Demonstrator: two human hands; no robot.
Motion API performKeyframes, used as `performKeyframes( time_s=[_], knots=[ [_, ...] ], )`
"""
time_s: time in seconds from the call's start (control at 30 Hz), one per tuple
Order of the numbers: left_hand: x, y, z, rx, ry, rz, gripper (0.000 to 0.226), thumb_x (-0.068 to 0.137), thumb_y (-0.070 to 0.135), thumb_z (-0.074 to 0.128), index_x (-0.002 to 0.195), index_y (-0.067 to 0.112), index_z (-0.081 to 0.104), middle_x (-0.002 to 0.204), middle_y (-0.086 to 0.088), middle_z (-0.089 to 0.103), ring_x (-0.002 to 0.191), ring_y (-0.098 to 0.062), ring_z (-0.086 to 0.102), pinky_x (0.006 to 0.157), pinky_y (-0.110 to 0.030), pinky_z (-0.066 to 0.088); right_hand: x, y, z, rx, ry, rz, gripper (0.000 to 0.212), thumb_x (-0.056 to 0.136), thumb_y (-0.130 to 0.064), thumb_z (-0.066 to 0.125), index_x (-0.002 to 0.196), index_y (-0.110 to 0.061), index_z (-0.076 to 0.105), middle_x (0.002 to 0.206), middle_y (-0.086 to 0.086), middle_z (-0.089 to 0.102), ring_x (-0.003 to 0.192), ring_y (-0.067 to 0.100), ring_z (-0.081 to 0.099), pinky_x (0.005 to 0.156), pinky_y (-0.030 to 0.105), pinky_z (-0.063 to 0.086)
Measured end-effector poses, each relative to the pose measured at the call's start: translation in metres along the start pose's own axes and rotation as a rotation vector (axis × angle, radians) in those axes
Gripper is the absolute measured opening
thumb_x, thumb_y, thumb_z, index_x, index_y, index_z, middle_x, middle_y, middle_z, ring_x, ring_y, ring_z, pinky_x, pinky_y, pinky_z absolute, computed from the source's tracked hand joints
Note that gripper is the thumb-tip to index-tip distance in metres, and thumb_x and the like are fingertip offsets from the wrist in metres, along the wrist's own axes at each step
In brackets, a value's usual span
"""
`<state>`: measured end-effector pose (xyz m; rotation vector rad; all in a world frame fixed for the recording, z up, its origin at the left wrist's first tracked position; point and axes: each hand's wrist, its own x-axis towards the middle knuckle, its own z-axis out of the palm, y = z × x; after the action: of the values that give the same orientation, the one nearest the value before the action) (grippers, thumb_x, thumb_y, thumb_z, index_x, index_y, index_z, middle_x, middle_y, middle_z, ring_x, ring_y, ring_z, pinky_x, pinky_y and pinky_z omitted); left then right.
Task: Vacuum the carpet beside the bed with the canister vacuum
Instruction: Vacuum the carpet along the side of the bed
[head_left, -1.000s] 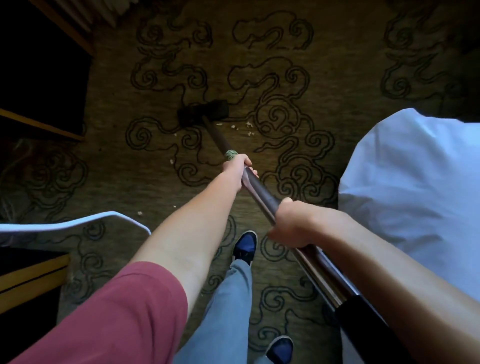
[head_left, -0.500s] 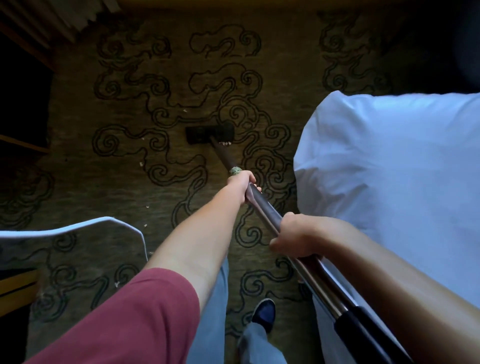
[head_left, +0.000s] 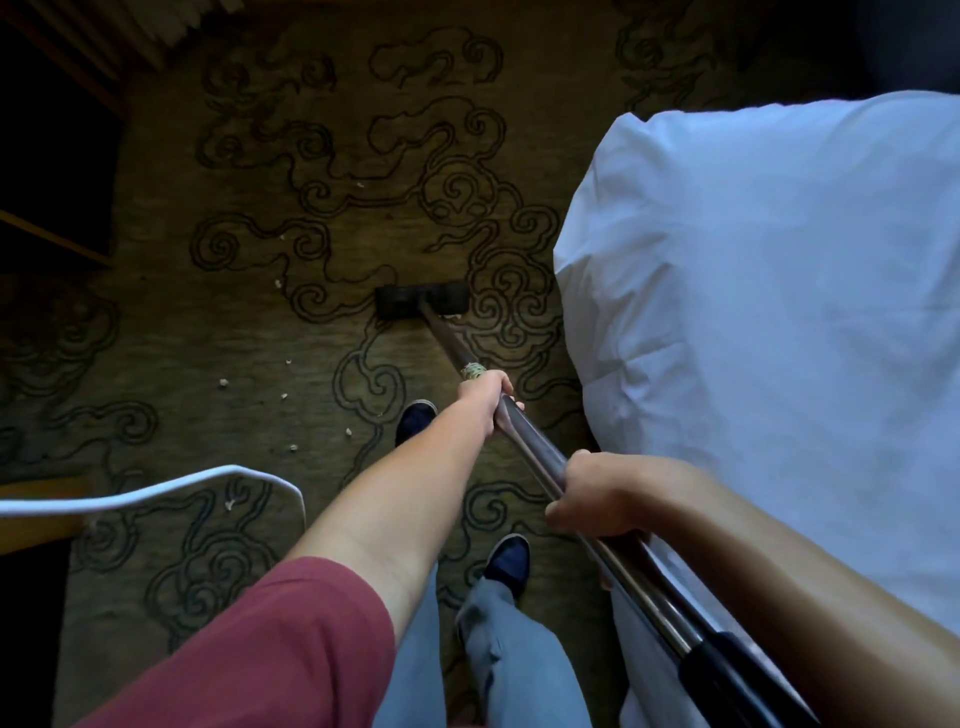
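A dark metal vacuum wand slants from lower right up to a black floor head that sits flat on the olive carpet with its dark swirl pattern. My left hand grips the wand high up, just below a greenish band. My right hand grips the wand lower down, above the black hose cuff. The bed's white duvet fills the right side, close beside the wand. Small pale crumbs lie on the carpet left of the wand. The canister is out of view.
A white cord loops across the lower left. Dark wooden furniture stands along the left edge. My two dark shoes stand on the carpet under my arms. Open carpet lies beyond the floor head.
The floor head has come back toward me and slightly right, nearer the bed. My feet have shifted, both shoes now showing. Both hands keep their grip on the wand.
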<state>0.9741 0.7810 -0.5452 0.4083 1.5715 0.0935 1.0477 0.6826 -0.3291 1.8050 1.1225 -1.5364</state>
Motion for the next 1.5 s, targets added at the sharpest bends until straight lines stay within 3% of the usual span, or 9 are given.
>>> performKeyframes(
  time_s=[0.23, 0.4, 0.63, 0.87, 0.97, 1.07, 1.2, 1.3, 1.5],
  knots=[
    [-0.029, -0.044, 0.004, -0.01, 0.017, -0.035, 0.024, 0.077, -0.005, 0.054, 0.099, 0.003, 0.049, 0.07, -0.014, 0.053, 0.043, -0.025, 0.056, 0.046, -0.029, 0.053, -0.028, 0.023, 0.031, -0.001, -0.052, -0.039, 0.052, 0.101, -0.034, 0.053, 0.141, -0.002, 0.045, 0.133, 0.015, 0.057, 0.118, 0.025, 0.06, 0.079, 0.025, 0.042],
    [-0.018, -0.034, -0.001, -0.044, 0.012, -0.026, 0.017, 0.077, -0.005, 0.053, 0.092, 0.003, 0.049, 0.062, -0.014, 0.049, 0.041, -0.022, 0.051, 0.043, -0.028, 0.05, -0.014, 0.016, 0.02, 0.027, -0.066, -0.026, 0.056, 0.096, -0.034, 0.058, 0.138, -0.001, 0.042, 0.115, 0.01, 0.058, 0.101, 0.024, 0.065, 0.074, 0.029, 0.05],
    [0.035, 0.037, -0.013, -0.064, 0.016, -0.01, 0.01, 0.079, -0.003, 0.051, 0.081, 0.006, 0.045, 0.059, -0.01, 0.044, 0.031, -0.018, 0.046, 0.04, -0.022, 0.046, 0.042, -0.016, -0.037, 0.019, -0.043, -0.064, 0.057, 0.094, -0.036, 0.059, 0.138, -0.001, 0.043, 0.127, 0.014, 0.058, 0.109, 0.027, 0.063, 0.073, 0.028, 0.046],
    [0.101, 0.152, -0.037, -0.081, 0.029, 0.038, 0.022, 0.08, -0.004, 0.05, 0.099, 0.006, 0.046, 0.058, -0.011, 0.043, 0.032, -0.017, 0.046, 0.04, -0.022, 0.045, 0.109, -0.071, -0.119, 0.119, 0.017, -0.032, 0.06, 0.091, -0.042, 0.062, 0.133, -0.005, 0.043, 0.105, 0.006, 0.053, 0.087, 0.022, 0.056, 0.069, 0.028, 0.044],
    [0.123, 0.199, -0.047, -0.042, 0.059, 0.064, 0.014, 0.078, -0.005, 0.051, 0.088, 0.003, 0.047, 0.057, -0.013, 0.044, 0.029, -0.018, 0.047, 0.04, -0.023, 0.046, 0.128, -0.098, -0.155, 0.159, 0.036, -0.044, 0.061, 0.089, -0.043, 0.064, 0.132, -0.004, 0.044, 0.109, 0.008, 0.058, 0.087, 0.022, 0.058, 0.056, 0.027, 0.043],
    [0.146, 0.247, -0.061, -0.012, 0.094, 0.096, 0.014, 0.075, -0.007, 0.053, 0.079, 0.002, 0.044, 0.058, -0.014, 0.046, 0.029, -0.019, 0.048, 0.041, -0.025, 0.046, 0.15, -0.127, -0.188, 0.214, 0.07, -0.058, 0.061, 0.089, -0.043, 0.063, 0.133, -0.004, 0.045, 0.118, 0.011, 0.062, 0.097, 0.025, 0.065, 0.065, 0.027, 0.045],
    [0.179, 0.301, -0.076, 0.043, 0.119, 0.152, 0.013, 0.073, -0.008, 0.054, 0.082, 0.0, 0.048, 0.058, -0.015, 0.05, 0.027, -0.02, 0.051, 0.039, -0.024, 0.049, 0.178, -0.159, -0.228, 0.258, 0.092, -0.092, 0.051, 0.087, -0.043, 0.064, 0.122, -0.008, 0.054, 0.09, 0.007, 0.065, 0.07, 0.02, 0.067, 0.051, 0.026, 0.05],
    [0.198, 0.312, -0.079, 0.092, 0.107, 0.144, 0.023, 0.073, -0.007, 0.053, 0.095, -0.001, 0.05, 0.059, -0.015, 0.051, 0.027, -0.021, 0.053, 0.04, -0.027, 0.051, 0.194, -0.162, -0.236, 0.279, 0.056, -0.075, 0.045, 0.086, -0.042, 0.065, 0.113, -0.007, 0.054, 0.087, 0.01, 0.068, 0.065, 0.024, 0.071, 0.054, 0.032, 0.06],
    [0.192, 0.296, -0.079, 0.189, 0.071, 0.096, 0.039, 0.072, -0.002, 0.056, 0.111, 0.002, 0.051, 0.063, -0.014, 0.059, 0.041, -0.028, 0.066, 0.047, -0.033, 0.055, 0.196, -0.146, -0.209, 0.268, 0.085, -0.054, 0.059, 0.086, -0.048, 0.061, 0.126, -0.008, 0.045, 0.107, 0.009, 0.063, 0.084, 0.023, 0.068, 0.06, 0.032, 0.052]
  ],
)
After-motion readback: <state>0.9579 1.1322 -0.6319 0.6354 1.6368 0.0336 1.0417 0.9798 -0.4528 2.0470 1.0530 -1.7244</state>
